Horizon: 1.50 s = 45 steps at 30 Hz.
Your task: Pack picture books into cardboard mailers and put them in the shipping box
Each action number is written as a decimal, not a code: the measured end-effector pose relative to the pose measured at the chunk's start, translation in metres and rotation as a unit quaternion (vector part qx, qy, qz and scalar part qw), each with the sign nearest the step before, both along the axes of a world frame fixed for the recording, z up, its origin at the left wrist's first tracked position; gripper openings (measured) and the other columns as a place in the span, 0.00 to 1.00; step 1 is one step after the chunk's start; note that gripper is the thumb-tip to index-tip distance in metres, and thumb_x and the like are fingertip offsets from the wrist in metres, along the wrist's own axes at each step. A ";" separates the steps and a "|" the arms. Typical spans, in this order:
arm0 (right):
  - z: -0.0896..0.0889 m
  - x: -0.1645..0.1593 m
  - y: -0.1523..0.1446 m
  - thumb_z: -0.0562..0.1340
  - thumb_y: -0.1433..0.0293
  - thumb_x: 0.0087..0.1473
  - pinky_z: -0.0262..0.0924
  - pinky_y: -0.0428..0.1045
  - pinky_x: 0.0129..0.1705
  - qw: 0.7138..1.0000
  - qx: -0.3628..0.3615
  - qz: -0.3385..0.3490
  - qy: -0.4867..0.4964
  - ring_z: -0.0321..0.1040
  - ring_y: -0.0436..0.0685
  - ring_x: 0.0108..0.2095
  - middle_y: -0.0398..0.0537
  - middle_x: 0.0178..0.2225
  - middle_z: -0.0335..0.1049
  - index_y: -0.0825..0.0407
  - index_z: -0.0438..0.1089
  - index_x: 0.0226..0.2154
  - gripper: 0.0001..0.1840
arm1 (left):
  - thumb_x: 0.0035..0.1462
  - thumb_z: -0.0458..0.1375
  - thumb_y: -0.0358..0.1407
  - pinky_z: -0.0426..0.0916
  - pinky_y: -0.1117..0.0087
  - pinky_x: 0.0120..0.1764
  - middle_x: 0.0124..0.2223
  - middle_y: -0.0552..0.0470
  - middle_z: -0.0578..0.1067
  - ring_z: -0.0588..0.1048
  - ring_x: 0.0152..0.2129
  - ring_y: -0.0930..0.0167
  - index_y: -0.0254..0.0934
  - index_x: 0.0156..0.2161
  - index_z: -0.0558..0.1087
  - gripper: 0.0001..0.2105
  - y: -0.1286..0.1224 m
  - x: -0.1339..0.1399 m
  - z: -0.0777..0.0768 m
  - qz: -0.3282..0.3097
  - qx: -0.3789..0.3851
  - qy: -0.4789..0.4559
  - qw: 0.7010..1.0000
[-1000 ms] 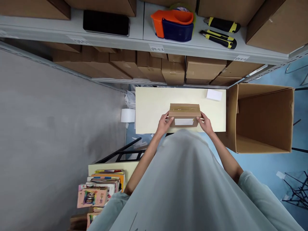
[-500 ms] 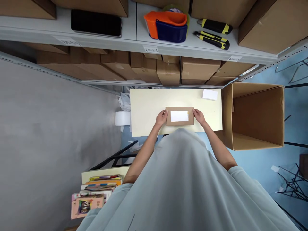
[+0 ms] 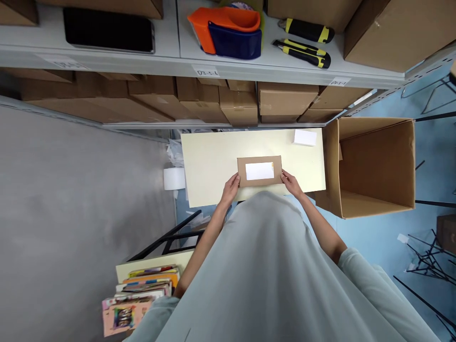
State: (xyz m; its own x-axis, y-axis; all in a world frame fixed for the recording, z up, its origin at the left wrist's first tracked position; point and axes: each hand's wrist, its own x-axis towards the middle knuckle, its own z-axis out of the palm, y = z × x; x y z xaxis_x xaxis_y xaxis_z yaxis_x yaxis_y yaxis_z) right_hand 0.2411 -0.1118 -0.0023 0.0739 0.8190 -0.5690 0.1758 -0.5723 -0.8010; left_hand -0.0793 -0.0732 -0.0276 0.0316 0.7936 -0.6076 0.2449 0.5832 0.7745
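A small flat brown cardboard box [image 3: 242, 178] with a white label [image 3: 260, 171] on its upper face is over the cream tabletop [image 3: 210, 171]. My left hand [image 3: 231, 187] has its fingers closed on the box's left edge, near the lower corner. On the opposite side, my right hand [image 3: 291, 183] pinches the right edge, also low down. The undersides of the fingers are hidden, and I cannot tell whether the box rests on the table or is slightly raised. A stack of white labels [image 3: 305, 137] sits at the table's back right corner.
A large open carton [image 3: 377, 166] stands right of the table. Overhead, a grey shelf [image 3: 171, 56] carries a phone [image 3: 109, 29], an orange-and-blue tape dispenser [image 3: 228, 33] and box cutters [image 3: 306, 45]. Boxes [image 3: 238, 104] line the shelf below. Magazines [image 3: 142, 294] are stacked at lower left.
Both hands have slid from the upper part of the box's side edges to the lower part. The view has shifted and tilted slightly, and the box stays between the hands.
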 end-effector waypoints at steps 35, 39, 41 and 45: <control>-0.015 0.162 0.164 0.62 0.72 0.71 0.58 0.63 0.77 0.888 0.122 0.256 -0.362 0.59 0.66 0.75 0.61 0.73 0.66 0.58 0.76 0.62 0.20 | 0.67 0.55 0.30 0.51 0.48 0.78 0.79 0.44 0.63 0.58 0.78 0.54 0.36 0.73 0.68 0.30 0.183 0.283 0.003 -0.457 0.224 0.157 0.846; -0.018 0.180 0.168 0.63 0.74 0.70 0.57 0.63 0.77 0.880 0.095 0.254 -0.389 0.59 0.67 0.75 0.65 0.73 0.65 0.60 0.75 0.61 0.20 | 0.66 0.54 0.25 0.54 0.51 0.77 0.77 0.40 0.65 0.60 0.77 0.55 0.33 0.70 0.72 0.28 0.190 0.317 -0.002 -0.504 0.218 0.186 0.815; -0.018 0.194 0.165 0.63 0.76 0.69 0.59 0.63 0.76 0.870 0.088 0.274 -0.402 0.59 0.67 0.75 0.65 0.73 0.65 0.60 0.77 0.60 0.19 | 0.66 0.53 0.23 0.56 0.51 0.76 0.77 0.37 0.65 0.61 0.76 0.54 0.32 0.69 0.74 0.28 0.190 0.334 0.000 -0.526 0.233 0.198 0.794; -0.021 0.216 0.160 0.59 0.82 0.67 0.65 0.63 0.72 0.845 0.086 0.332 -0.411 0.65 0.68 0.71 0.65 0.72 0.68 0.60 0.80 0.55 0.20 | 0.66 0.49 0.20 0.67 0.51 0.69 0.72 0.33 0.71 0.72 0.67 0.53 0.31 0.65 0.78 0.27 0.184 0.366 0.005 -0.570 0.241 0.239 0.748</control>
State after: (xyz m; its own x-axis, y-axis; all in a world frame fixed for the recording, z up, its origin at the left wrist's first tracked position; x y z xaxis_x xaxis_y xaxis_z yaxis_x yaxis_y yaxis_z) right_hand 0.4575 0.0480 -0.0233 -0.1214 0.9007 -0.4171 0.9495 -0.0171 -0.3133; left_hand 0.2863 0.1105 -0.0223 0.7260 0.5469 -0.4169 0.6861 -0.5350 0.4930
